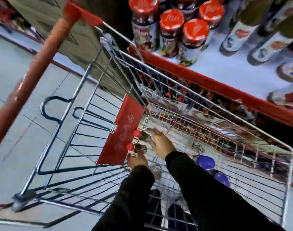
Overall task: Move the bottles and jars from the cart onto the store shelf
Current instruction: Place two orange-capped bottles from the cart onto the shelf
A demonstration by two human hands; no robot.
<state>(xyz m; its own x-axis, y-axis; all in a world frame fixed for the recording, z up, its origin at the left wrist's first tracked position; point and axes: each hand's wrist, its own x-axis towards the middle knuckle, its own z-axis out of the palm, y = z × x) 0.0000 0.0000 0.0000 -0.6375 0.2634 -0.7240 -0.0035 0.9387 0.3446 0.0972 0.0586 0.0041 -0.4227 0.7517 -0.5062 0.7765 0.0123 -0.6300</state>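
Two dark bottles with red caps lie side by side in the wire cart [209, 104], against its red flap. My right hand [160, 145] is spread open over the upper bottle [140, 135], fingertips close to it. My left hand [136, 160] sits just below the lower bottle [135, 147] with its fingers curled up against it; blur hides whether they grip it. Two blue-lidded jars [205, 161] stand in the cart to the right of my arms. The store shelf [225, 75] at the upper right carries red-lidded jars [195, 30].
The shelf's red front edge [217, 88] runs along the cart's far side. Tall labelled bottles [239, 35] fill the shelf's right part. The red cart handle [42, 64] crosses the upper left. Below the cart, pale floor tiles [9, 72] show at left.
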